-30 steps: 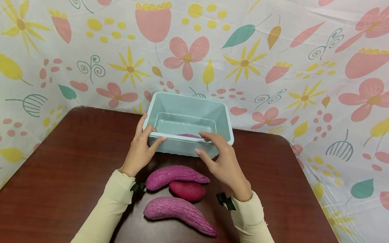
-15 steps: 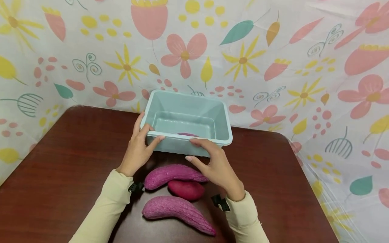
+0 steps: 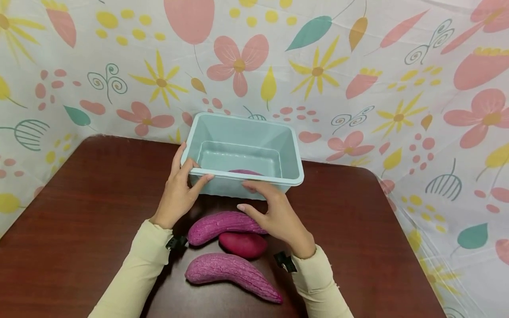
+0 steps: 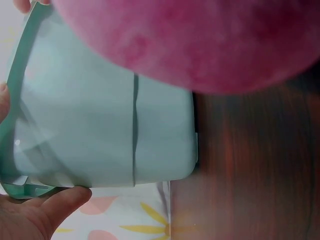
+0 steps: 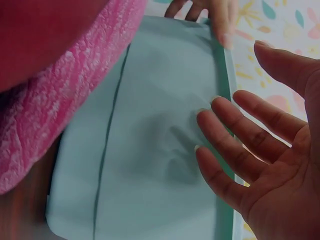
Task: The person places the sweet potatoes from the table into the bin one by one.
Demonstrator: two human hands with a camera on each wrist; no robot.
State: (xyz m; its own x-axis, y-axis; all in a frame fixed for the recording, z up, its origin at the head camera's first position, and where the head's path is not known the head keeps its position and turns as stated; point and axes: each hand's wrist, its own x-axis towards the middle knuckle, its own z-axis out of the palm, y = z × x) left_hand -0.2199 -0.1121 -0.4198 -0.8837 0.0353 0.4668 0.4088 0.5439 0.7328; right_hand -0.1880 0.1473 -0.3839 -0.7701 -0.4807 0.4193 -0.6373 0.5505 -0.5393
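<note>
In the head view, a pale blue plastic bin (image 3: 238,187) stands near the back of the table. My left hand (image 3: 176,194) grips its front left corner, thumb on the front side and a finger over the rim. My right hand (image 3: 276,214) is by the front wall, thumb and fingers spread, holding nothing; in the right wrist view its fingers (image 5: 227,145) are loosely bent beside the rim, and I cannot tell whether they touch. Inside the bin, part of a purple vegetable (image 3: 245,172) shows above the front rim.
Before the bin lie a long, wrinkled purple vegetable (image 3: 216,226), a smooth, dark red oval one (image 3: 242,245) and a second long purple one (image 3: 230,271). A floral cloth (image 3: 238,66) hangs behind the brown table (image 3: 79,212).
My right hand has moved left and slightly lower, its index finger going from the bin's rim to just below it. My left hand keeps its grip on the corner. The head view has shifted slightly.
</note>
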